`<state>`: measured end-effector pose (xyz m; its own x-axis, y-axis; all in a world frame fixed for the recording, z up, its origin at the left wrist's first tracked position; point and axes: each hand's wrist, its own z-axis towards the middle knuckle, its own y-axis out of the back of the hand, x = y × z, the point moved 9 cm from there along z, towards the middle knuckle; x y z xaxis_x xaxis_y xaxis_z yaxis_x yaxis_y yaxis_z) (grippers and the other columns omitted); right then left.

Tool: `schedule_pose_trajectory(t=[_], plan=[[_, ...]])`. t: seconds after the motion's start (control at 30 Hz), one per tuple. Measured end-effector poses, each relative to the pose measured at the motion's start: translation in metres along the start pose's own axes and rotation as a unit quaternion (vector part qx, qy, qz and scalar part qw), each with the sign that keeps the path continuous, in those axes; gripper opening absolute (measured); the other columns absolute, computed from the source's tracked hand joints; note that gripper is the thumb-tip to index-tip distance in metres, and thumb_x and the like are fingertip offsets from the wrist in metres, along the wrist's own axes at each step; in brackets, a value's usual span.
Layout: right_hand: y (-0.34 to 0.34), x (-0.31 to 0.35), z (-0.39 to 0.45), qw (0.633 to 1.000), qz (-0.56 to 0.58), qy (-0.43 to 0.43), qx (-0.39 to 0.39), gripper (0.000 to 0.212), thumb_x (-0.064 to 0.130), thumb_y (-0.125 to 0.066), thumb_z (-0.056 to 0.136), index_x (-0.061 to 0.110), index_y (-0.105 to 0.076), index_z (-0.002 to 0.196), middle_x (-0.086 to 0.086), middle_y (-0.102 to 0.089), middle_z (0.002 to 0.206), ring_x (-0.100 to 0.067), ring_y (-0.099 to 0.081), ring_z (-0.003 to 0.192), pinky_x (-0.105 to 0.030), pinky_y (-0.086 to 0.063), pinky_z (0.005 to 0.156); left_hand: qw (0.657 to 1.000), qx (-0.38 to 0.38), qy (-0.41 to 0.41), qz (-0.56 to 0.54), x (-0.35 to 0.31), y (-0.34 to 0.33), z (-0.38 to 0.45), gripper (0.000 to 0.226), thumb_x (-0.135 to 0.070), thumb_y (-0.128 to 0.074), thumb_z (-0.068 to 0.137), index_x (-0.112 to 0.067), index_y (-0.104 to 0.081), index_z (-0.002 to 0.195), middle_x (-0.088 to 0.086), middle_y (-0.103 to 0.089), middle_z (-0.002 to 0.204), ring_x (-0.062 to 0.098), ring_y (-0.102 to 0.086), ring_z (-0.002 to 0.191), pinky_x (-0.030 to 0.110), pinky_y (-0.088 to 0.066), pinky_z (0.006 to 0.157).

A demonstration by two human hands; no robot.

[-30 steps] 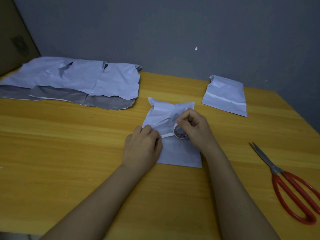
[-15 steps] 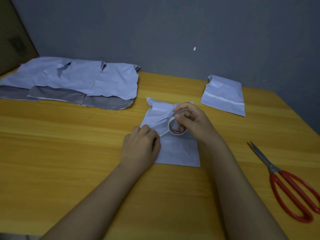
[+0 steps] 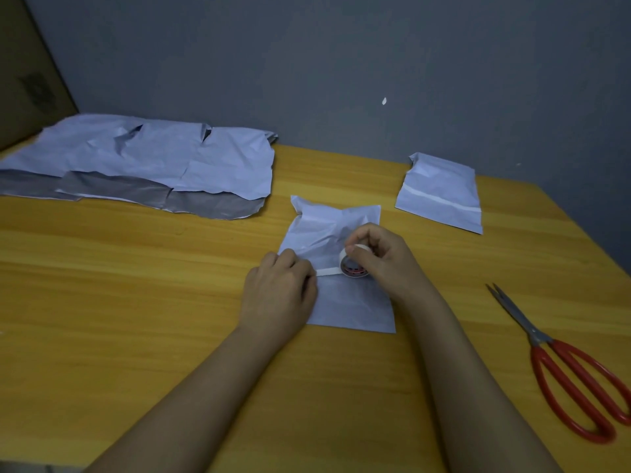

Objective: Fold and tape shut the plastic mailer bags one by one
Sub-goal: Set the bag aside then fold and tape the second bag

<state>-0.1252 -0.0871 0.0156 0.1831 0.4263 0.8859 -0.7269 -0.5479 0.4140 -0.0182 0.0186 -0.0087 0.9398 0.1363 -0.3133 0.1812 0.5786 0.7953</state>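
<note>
Across mailer bag, tape strip crosswise.

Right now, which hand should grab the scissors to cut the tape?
Probably the right hand: the scissors lie on its side. It must release the tape roll first; the left hand pins the tape.

Dim, flat indoor light, bluish cast, no clear source direction. Shadows soft and weak, only faint ones under the forearms on the table. No glare; mild sheen on the grey plastic at far left. Focus soft overall, slight compression smear. Wide-angle bending shows at the edges; far wall dark and murky.
</note>
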Motion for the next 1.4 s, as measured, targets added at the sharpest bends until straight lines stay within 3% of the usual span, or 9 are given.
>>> schedule_pose_trajectory(t=[0.3, 0.43, 0.6, 0.87, 1.03, 1.13, 1.3, 1.4], plan=[[-0.001, -0.004, -0.003, 1.000, -0.020, 0.000, 0.002, 0.009, 0.005, -0.056, 0.093, 0.001, -0.058, 0.085, 0.004, -0.042, 0.062, -0.003, -0.042, 0.054, -0.013, -0.037, 0.055, 1.000, 0.001, -0.004, -0.002, 0.000, -0.001, 0.000, 0.026, -0.034, -0.042, 0.083, -0.019, -0.061, 0.074, -0.001, -0.052, 0.076, 0.023, -0.051, 0.070, 0.032, -0.042, 0.050], [-0.002, -0.003, -0.005, 1.000, -0.011, 0.000, -0.002, 0.011, 0.005, -0.056, 0.092, 0.010, -0.057, 0.082, 0.004, -0.046, 0.069, -0.002, -0.046, 0.059, -0.013, -0.039, 0.057, 1.000, 0.000, -0.007, 0.003, -0.001, -0.001, 0.000, 0.026, -0.034, -0.042, 0.084, -0.019, -0.061, 0.074, -0.001, -0.052, 0.076, 0.023, -0.050, 0.069, 0.032, -0.042, 0.049], [-0.002, -0.008, -0.007, 1.000, 0.018, -0.017, -0.004, 0.014, 0.003, -0.056, 0.093, 0.013, -0.056, 0.082, 0.016, -0.051, 0.065, 0.003, -0.048, 0.059, -0.011, -0.039, 0.057, 1.000, 0.004, -0.010, 0.008, -0.001, 0.001, 0.000, 0.031, -0.034, -0.039, 0.086, -0.018, -0.063, 0.075, -0.002, -0.052, 0.075, 0.022, -0.050, 0.068, 0.034, -0.044, 0.048], [0.000, -0.012, -0.010, 0.998, 0.048, -0.021, -0.031, 0.017, 0.004, -0.058, 0.092, 0.016, -0.055, 0.081, 0.002, -0.053, 0.078, 0.004, -0.052, 0.064, -0.011, -0.040, 0.059, 0.997, 0.017, -0.024, 0.069, -0.015, 0.008, -0.003, 0.037, -0.036, -0.033, 0.089, -0.020, -0.065, 0.077, -0.002, -0.056, 0.074, 0.022, -0.055, 0.066, 0.028, -0.040, 0.043], [0.001, -0.015, -0.010, 0.996, 0.068, -0.026, -0.044, 0.020, 0.002, -0.058, 0.091, 0.017, -0.055, 0.079, 0.001, -0.054, 0.074, 0.002, -0.051, 0.062, -0.012, -0.039, 0.057, 0.993, 0.039, -0.030, 0.107, -0.021, 0.005, -0.008, 0.046, -0.040, -0.032, 0.089, -0.021, -0.070, 0.105, -0.003, -0.061, 0.079, 0.020, -0.060, 0.069, 0.025, -0.040, 0.043], [0.001, -0.015, -0.010, 0.996, 0.073, -0.027, -0.044, 0.019, 0.001, -0.058, 0.090, 0.016, -0.056, 0.079, 0.001, -0.053, 0.073, 0.003, -0.051, 0.060, -0.011, -0.039, 0.057, 0.987, 0.051, -0.038, 0.147, -0.025, 0.001, -0.010, 0.048, -0.042, -0.031, 0.088, -0.019, -0.071, 0.099, -0.002, -0.060, 0.078, 0.020, -0.059, 0.067, 0.025, -0.040, 0.044], [0.001, -0.016, -0.010, 0.996, 0.076, -0.028, -0.045, 0.019, 0.003, -0.059, 0.090, 0.018, -0.056, 0.079, 0.001, -0.054, 0.075, 0.002, -0.052, 0.062, -0.012, -0.041, 0.058, 0.986, 0.053, -0.025, 0.158, -0.028, -0.002, -0.011, 0.049, -0.044, -0.032, 0.088, -0.016, -0.072, 0.092, 0.004, -0.060, 0.081, 0.024, -0.060, 0.071, 0.031, -0.047, 0.052], [0.001, -0.018, -0.010, 0.995, 0.079, -0.034, -0.046, 0.018, 0.004, -0.059, 0.091, 0.018, -0.056, 0.079, 0.003, -0.053, 0.073, 0.003, -0.051, 0.060, -0.012, -0.040, 0.057, 0.984, 0.062, -0.038, 0.163, -0.032, -0.001, -0.008, 0.049, -0.042, -0.032, 0.089, -0.013, -0.071, 0.085, 0.008, -0.061, 0.088, 0.028, -0.060, 0.081, 0.038, -0.046, 0.072]])
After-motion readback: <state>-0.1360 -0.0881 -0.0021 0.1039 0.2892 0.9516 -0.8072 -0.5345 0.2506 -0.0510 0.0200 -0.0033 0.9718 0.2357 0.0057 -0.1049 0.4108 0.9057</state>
